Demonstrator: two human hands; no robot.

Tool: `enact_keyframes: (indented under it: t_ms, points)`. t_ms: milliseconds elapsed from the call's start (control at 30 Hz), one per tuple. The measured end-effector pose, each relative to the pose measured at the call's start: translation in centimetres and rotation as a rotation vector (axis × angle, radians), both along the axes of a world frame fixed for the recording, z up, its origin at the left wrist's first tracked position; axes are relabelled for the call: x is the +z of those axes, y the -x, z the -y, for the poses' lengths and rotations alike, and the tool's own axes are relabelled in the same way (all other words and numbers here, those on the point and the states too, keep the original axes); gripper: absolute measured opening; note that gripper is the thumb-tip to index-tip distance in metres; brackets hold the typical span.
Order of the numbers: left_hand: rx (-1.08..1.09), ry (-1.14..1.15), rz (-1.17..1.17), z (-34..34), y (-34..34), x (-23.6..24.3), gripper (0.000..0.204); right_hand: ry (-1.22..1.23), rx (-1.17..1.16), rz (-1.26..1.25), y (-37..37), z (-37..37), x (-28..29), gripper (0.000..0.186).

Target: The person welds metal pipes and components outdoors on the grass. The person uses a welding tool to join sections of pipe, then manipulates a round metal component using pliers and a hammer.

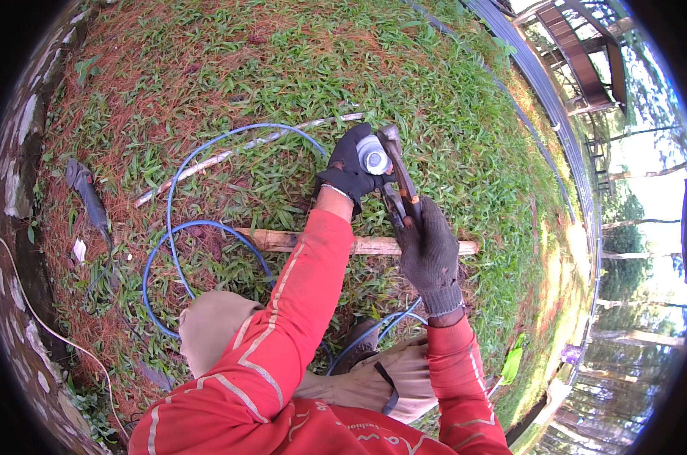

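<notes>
My left hand [351, 163], in a black glove, is closed round a short white-and-grey cylindrical piece [374, 157] with a round end facing up. A thin blue hose [237, 130] loops over the grass and runs up to this hand. My right hand [430, 246], in a dark knit glove, grips a rusty long-handled metal tool [405, 176]. Its head lies close against the cylinder's right side. A second dark bar [393, 205] shows beside the handle; I cannot tell whether it belongs to the same tool.
Below my hands a wooden stick [282, 241] lies across the grass. A pale rod [207, 164] rests farther left. An angle-grinder-like power tool [89, 199] with a cord lies near the stone edge [17, 189]. Dark pipes [544, 106] run along the right.
</notes>
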State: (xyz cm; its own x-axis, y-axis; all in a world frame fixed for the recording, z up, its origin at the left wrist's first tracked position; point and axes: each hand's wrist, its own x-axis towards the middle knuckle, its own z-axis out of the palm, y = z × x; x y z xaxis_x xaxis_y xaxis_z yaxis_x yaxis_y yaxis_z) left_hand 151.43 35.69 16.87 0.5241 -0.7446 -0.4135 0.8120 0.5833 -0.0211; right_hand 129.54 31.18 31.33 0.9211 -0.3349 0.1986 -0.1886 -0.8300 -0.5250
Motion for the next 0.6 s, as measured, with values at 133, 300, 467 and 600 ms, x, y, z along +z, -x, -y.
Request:
enact_keyframes:
  t_ms: [133, 300, 467, 600]
  points:
    - [-0.011, 0.013, -0.033, -0.3, -0.4, -0.2, 0.03, 0.145, 0.053, -0.155, -0.4, 1.4, -0.6, 0.042]
    - [-0.03, 0.101, 0.043, -0.9, -0.9, -0.9, 0.039, -0.078, -0.005, -0.024, -0.2, 0.4, 0.1, 0.038]
    - [0.012, 0.233, 0.079, 0.0, -0.4, -0.4, 0.049, 0.012, 0.014, 0.056, 0.0, 1.9, -0.9, 0.035]
    - [-0.124, 0.393, 0.13, -0.7, -1.0, -1.6, 0.043, -0.025, 0.023, 0.022, 0.1, 2.1, -1.0, 0.035]
